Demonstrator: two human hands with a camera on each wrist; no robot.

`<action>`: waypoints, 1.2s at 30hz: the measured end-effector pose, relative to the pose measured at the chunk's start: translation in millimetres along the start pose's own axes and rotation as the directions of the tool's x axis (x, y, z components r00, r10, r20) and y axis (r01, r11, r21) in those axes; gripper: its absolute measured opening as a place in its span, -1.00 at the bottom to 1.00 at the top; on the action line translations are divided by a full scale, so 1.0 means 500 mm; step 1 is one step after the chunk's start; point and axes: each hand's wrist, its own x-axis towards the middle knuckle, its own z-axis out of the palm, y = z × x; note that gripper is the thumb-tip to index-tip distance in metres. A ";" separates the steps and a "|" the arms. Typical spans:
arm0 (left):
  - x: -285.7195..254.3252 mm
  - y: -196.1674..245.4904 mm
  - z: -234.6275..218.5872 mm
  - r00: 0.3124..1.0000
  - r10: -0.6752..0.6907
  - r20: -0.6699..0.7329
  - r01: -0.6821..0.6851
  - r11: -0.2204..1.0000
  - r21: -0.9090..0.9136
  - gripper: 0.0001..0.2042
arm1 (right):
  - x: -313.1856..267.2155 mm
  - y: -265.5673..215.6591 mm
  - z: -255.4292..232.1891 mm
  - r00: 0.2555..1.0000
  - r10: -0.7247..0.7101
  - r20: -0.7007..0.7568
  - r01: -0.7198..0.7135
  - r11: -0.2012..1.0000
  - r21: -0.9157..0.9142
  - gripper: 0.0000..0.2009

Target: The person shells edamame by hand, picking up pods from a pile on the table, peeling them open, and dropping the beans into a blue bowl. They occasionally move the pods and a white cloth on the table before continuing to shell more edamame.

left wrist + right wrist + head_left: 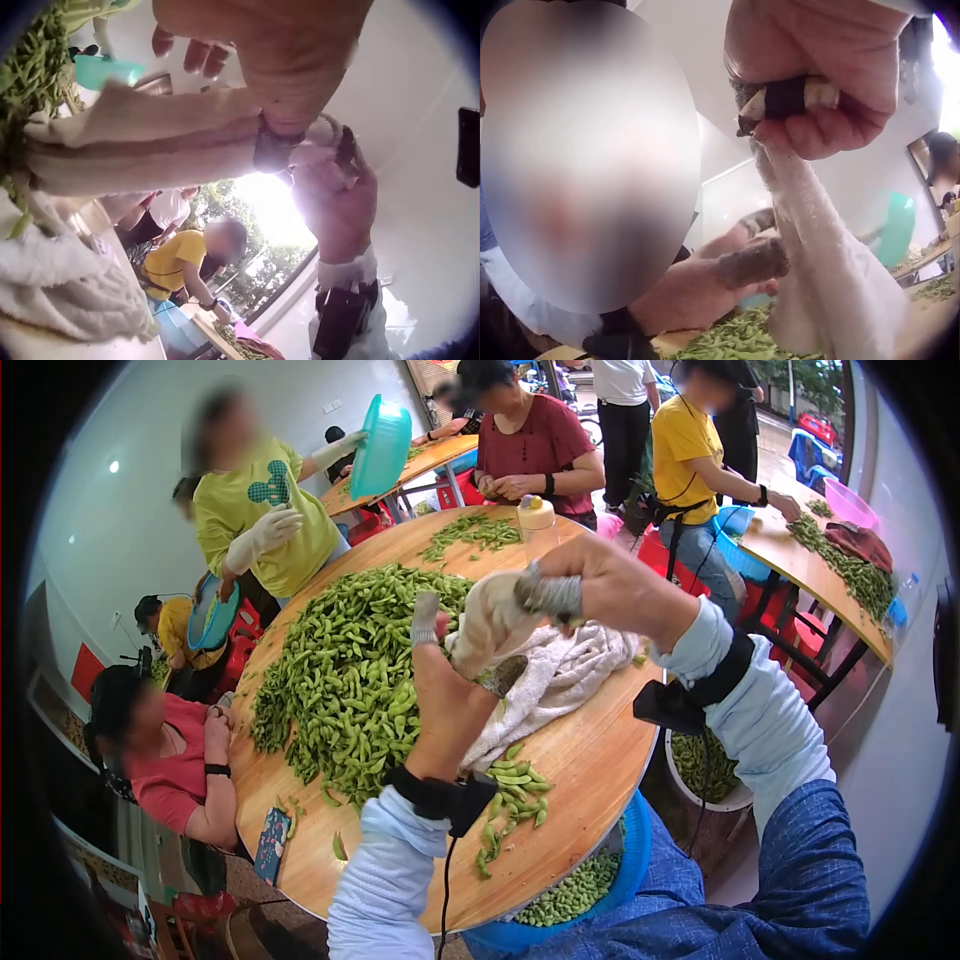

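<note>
My right hand [610, 585] grips one end of a cream-white cloth [490, 620] in its fist, raised over the round table [590, 760]. From that fist the cloth [832, 247] hangs in a long fold. My left hand [450, 705] is spread beside it, thumb overlapping the cloth's edge and the other fingers fairly straight; its hold is hard to see. Grey wraps cover some fingertips on both hands. Below lies a crumpled white towel [560, 670], beside a large heap of green soybean pods [350, 660].
Loose pods [515, 790] lie near the table's front edge, above a blue basin [630, 850] of pods. A bottle [538, 530] stands behind my hands. One person holds a teal basin [380, 445]; another sits left near a phone [271, 845]. A pod bucket [705, 765] stands right.
</note>
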 end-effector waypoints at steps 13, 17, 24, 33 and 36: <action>0.149 -0.108 -0.129 0.887 -0.369 0.277 0.461 0.686 -0.563 -0.71 | -0.008 0.133 0.057 0.956 0.293 -0.009 -0.267 0.860 -0.436 -0.52; 0.138 -0.061 -0.133 0.874 -0.369 0.316 0.486 0.668 -0.564 -0.68 | 0.022 0.228 0.156 0.927 0.376 -0.003 -0.328 0.804 -0.495 -0.40; 0.146 -0.046 -0.204 0.755 -0.118 0.645 0.321 0.924 -0.207 -0.76 | 0.076 0.361 0.192 0.941 0.230 -0.247 -0.295 0.916 -0.273 -0.78; 0.242 -0.152 -0.370 0.966 0.230 0.115 -0.254 0.782 0.570 -0.71 | 0.103 0.147 0.049 0.847 -0.343 -0.407 0.208 0.917 -0.340 -0.64; 0.228 -0.173 -0.375 0.997 -0.069 0.016 0.071 0.992 -0.106 -0.77 | 0.088 0.112 0.020 0.892 -0.271 -0.363 0.147 0.931 -0.335 -0.74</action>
